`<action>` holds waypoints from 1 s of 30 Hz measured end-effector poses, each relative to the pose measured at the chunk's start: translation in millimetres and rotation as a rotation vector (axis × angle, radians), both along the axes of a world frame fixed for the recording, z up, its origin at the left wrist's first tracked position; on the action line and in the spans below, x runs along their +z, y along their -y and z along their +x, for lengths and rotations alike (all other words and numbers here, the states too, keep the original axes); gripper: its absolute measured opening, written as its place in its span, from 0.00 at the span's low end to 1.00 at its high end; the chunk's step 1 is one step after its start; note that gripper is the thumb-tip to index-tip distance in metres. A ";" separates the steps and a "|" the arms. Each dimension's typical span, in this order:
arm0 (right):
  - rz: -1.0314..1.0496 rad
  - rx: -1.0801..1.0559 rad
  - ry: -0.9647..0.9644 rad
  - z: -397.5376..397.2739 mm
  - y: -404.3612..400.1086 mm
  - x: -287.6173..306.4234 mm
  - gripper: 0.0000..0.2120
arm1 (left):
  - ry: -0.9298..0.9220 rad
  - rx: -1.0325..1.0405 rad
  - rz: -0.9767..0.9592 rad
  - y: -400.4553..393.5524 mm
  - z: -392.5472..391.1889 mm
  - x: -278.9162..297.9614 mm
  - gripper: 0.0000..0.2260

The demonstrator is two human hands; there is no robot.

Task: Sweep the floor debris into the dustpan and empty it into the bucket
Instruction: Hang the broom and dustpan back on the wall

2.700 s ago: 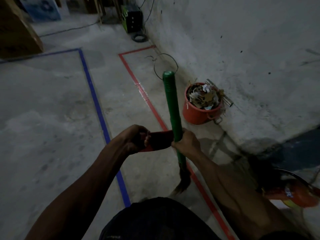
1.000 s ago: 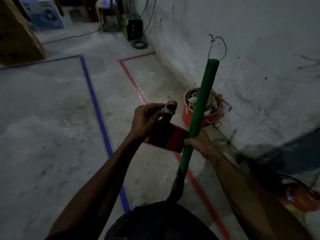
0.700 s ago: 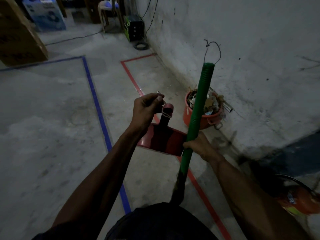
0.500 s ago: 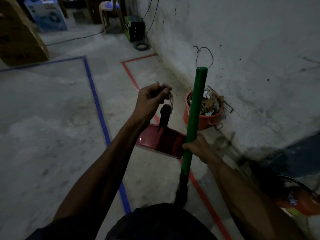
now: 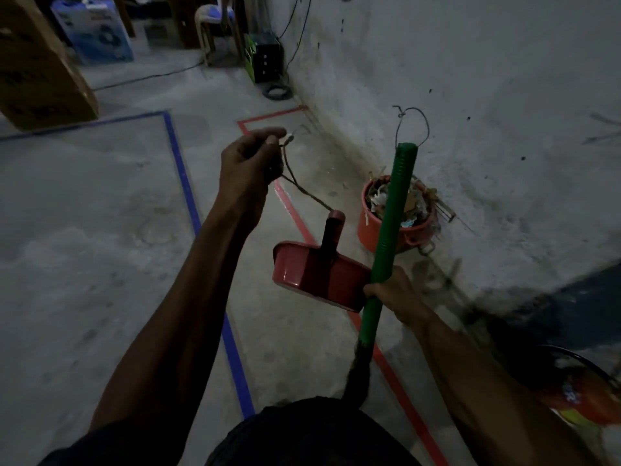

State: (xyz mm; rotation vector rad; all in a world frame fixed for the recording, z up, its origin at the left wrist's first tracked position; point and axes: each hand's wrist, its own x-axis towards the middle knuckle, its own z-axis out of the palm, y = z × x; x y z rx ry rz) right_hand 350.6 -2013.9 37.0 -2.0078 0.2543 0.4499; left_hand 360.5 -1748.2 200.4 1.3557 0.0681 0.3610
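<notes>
Left hand [image 5: 250, 159] raised, fingers pinching thin string loop [image 5: 302, 190]; red plastic dustpan [image 5: 319, 277] dangles below-right from it, handle up. Right hand [image 5: 391, 290] grips green broom handle [image 5: 391, 230], upright, touching dustpan. Orange debris-filled bucket [image 5: 396, 213] beyond, by wall.

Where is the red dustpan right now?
In the head view the red dustpan hangs in mid-air at centre, on a string pinched by the left hand, right beside the green broom handle, with the orange bucket beyond.
</notes>
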 end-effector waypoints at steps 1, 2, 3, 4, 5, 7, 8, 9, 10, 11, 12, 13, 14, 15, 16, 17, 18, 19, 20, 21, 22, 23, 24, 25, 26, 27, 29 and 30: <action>-0.003 0.002 -0.006 0.2 -0.3 -2.2 0.13 | -0.009 -0.016 -0.013 1.1 2.3 7.0 0.10; -0.001 0.009 -0.008 -0.1 -1.2 -2.7 0.12 | -0.032 -0.041 -0.034 3.5 3.9 14.8 0.10; 0.006 0.020 -0.007 -0.1 -1.6 -3.5 0.10 | -0.061 -0.082 -0.066 6.3 5.5 22.1 0.11; 0.015 0.032 -0.007 0.2 -2.0 -4.6 0.10 | -0.084 -0.135 -0.101 9.2 7.1 28.9 0.12; 0.024 0.041 -0.006 0.8 -1.9 -5.8 0.09 | -0.092 -0.193 -0.123 12.2 7.9 34.5 0.15; 0.037 0.050 -0.011 0.7 -1.5 -6.7 0.10 | -0.072 -0.263 -0.054 18.3 9.3 40.4 0.19; 0.040 0.053 -0.017 0.5 -0.9 -7.2 0.10 | -0.052 -0.250 0.054 21.8 10.1 41.8 0.19; 0.041 0.050 -0.021 0.7 0.5 -8.4 0.11 | -0.025 -0.208 0.203 26.0 11.0 42.5 0.20; 0.038 0.041 -0.024 0.9 1.9 -9.2 0.11 | 0.008 -0.151 0.372 29.9 12.5 42.9 0.20; 0.038 0.028 -0.022 0.6 3.4 -9.5 0.11 | 0.051 -0.090 0.538 33.7 14.9 43.1 0.19; 0.038 0.018 -0.024 0.3 5.2 -9.5 0.12 | 0.101 -0.038 0.677 37.2 17.2 43.0 0.17; 0.043 0.011 -0.025 0.1 7.5 -10.3 0.12 | 0.148 -0.006 0.765 40.0 19.2 42.8 0.15; 0.044 0.009 -0.028 -0.2 9.8 -10.9 0.12 | 0.184 0.008 0.800 42.5 20.3 43.5 0.13; 0.039 0.005 -0.028 -0.1 12.5 -12.2 0.12 | 0.214 0.006 0.798 44.5 21.3 44.0 0.11; 0.028 0.001 -0.024 -0.6 15.3 -12.3 0.12 | 0.242 0.002 0.791 46.3 23.3 44.1 0.10; 0.019 -0.004 -0.019 -1.0 18.7 -13.1 0.12 | 0.263 0.001 0.800 48.8 24.8 44.6 0.07; 0.014 -0.006 -0.017 -1.5 22.5 -14.1 0.12 | 0.263 0.000 0.824 51.0 26.6 43.9 0.05; 0.012 -0.003 -0.018 -1.2 23.5 -14.9 0.12 | 0.240 -0.013 0.829 49.7 27.3 43.4 0.03; 0.010 -0.019 -0.022 -1.2 30.0 -15.9 0.12 | 0.190 -0.060 0.784 53.6 29.8 42.0 0.04; 0.007 -0.030 -0.024 -0.8 32.6 -16.3 0.12 | 0.135 -0.117 0.706 53.1 29.5 41.2 0.05; 0.008 -0.034 -0.029 -0.8 33.8 -16.6 0.12 | 0.089 -0.185 0.618 51.3 28.1 40.4 0.07; 0.009 -0.038 -0.033 -0.9 36.7 -17.7 0.12 | 0.052 -0.265 0.540 52.1 26.6 39.8 0.07; 0.015 -0.043 -0.037 -0.9 39.8 -18.3 0.12 | 0.028 -0.330 0.491 53.5 25.6 39.3 0.08; 0.022 -0.049 -0.038 -1.4 42.0 -18.6 0.12 | 0.014 -0.382 0.450 55.0 25.1 37.8 0.08; 0.027 -0.053 -0.039 -2.0 44.1 -19.0 0.12 | -0.003 -0.422 0.404 57.0 25.4 36.2 0.09; 0.033 -0.055 -0.042 -2.3 45.6 -18.7 0.11 | -0.034 -0.456 0.344 59.4 25.6 35.4 0.09; 0.045 -0.059 -0.048 -2.4 48.2 -18.0 0.11 | -0.107 -0.534 0.206 63.9 26.4 34.9 0.10; 0.043 -0.065 -0.047 -2.3 49.6 -17.8 0.11 | -0.145 -0.566 0.141 65.7 26.2 36.1 0.10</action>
